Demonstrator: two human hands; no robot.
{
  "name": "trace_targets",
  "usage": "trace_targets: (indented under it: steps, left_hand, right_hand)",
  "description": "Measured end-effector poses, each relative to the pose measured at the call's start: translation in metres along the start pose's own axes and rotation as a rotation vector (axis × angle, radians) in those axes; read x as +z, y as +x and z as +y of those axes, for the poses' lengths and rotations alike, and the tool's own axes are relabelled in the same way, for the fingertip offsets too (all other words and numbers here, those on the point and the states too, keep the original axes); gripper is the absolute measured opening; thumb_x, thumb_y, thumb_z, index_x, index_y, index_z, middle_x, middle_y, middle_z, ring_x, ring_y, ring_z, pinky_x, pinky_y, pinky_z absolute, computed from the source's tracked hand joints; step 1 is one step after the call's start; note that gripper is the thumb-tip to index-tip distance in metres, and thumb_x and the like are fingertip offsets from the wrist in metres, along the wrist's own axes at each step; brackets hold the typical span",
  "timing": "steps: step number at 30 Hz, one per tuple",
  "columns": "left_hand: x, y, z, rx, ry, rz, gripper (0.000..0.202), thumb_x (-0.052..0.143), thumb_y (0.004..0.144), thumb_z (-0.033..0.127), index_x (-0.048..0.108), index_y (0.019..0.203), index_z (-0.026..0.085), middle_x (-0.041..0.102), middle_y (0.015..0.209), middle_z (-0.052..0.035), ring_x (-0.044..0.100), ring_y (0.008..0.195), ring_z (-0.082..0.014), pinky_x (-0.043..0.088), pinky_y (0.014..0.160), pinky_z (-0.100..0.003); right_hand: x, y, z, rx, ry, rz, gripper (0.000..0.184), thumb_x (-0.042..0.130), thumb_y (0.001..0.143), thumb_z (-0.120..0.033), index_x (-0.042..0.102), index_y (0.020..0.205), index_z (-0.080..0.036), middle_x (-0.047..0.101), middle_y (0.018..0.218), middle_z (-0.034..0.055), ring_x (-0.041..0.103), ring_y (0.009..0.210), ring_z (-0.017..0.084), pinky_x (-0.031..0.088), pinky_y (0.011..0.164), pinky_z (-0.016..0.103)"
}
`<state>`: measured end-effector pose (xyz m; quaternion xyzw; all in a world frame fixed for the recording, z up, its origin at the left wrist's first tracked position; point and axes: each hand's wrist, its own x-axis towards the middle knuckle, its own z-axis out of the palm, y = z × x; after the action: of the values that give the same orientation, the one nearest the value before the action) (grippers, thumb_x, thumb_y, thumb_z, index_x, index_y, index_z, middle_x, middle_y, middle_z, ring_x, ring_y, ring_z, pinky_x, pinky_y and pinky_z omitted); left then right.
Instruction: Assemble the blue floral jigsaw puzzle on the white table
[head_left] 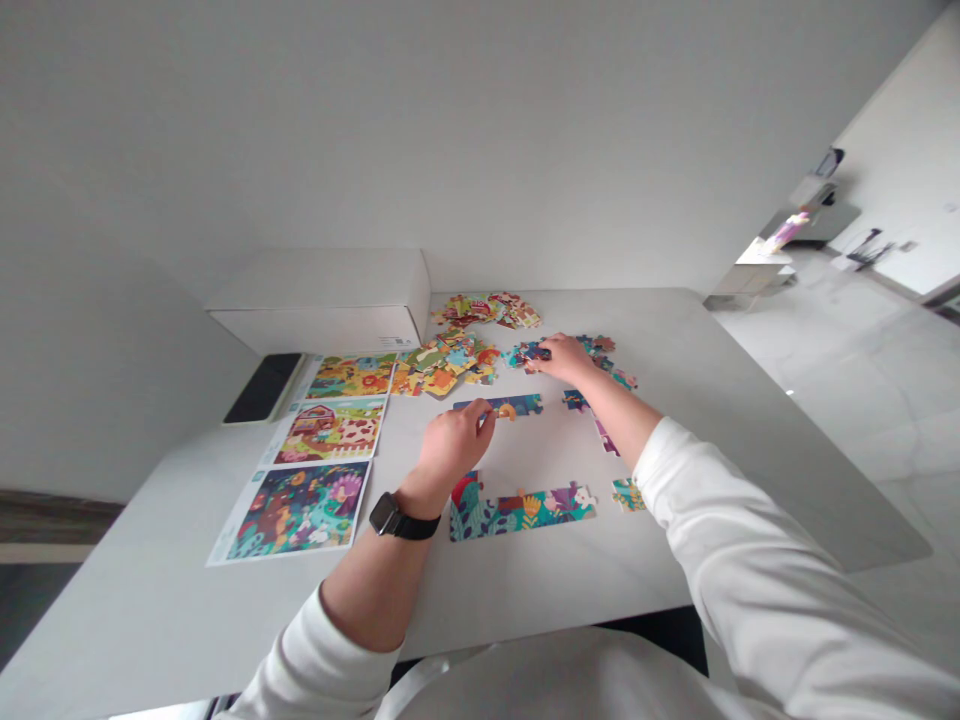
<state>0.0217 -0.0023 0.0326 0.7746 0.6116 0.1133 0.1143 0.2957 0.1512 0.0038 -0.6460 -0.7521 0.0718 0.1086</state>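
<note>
Pinch grip: left hand (452, 449) closed on small orange cardboard jigsaw piece (507, 411) at long blue joined strip (525, 404); right hand (564, 358) closed on dark-blue piece (535, 352); printed paper picture sheets (330, 430) laid alongside, prob. for ref.

Two hands (450, 448) (562, 358), three picture sheets (298, 512), one box (319, 300), probably one phone (262, 388)

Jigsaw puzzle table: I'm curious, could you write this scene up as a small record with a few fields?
Left hand: pinching a puzzle piece at a partly joined blue row
Right hand: gripping a dark blue piece among scattered pieces
Left wrist: black smartwatch
Loose pieces: colourful heap beyond the hands
Joined section: floral strip on the white table
Printed: three picture sheets
Nearby: white box, black phone
</note>
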Motion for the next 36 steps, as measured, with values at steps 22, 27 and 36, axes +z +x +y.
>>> trace_targets:
  steps: [22,27,36]
  left_hand:
    - [0.001,-0.001,0.001,0.018,-0.014,0.013,0.034,0.049,0.112,0.041,0.076,0.126,0.027,0.083,0.096,-0.0097,0.078,0.089,-0.0260,0.048,0.077,-0.031]
    - [-0.002,-0.002,0.004,0.016,-0.012,0.003,0.033,0.050,0.112,0.039,0.076,0.127,0.027,0.084,0.101,-0.0107,0.078,0.092,-0.0264,0.049,0.079,-0.031]
    - [0.000,-0.001,0.002,0.034,-0.004,-0.002,0.035,0.048,0.113,0.042,0.076,0.128,0.026,0.084,0.103,-0.0107,0.079,0.095,-0.0271,0.049,0.080,-0.033]
  right_hand:
    - [-0.018,-0.022,0.040,0.022,0.023,0.078,0.038,0.076,0.097,-0.033,0.078,0.133,-0.023,0.074,0.139,0.0138,0.067,0.133,0.030,0.047,0.119,0.040]
    - [-0.006,-0.018,0.010,-0.133,0.047,-0.002,0.046,0.086,0.092,-0.042,0.079,0.135,-0.027,0.071,0.145,0.0116,0.065,0.137,0.029,0.046,0.121,0.040]
    - [0.002,-0.006,-0.008,-0.024,-0.040,0.012,0.038,0.077,0.098,-0.037,0.080,0.133,-0.023,0.072,0.142,0.0145,0.067,0.133,0.031,0.047,0.120,0.041]
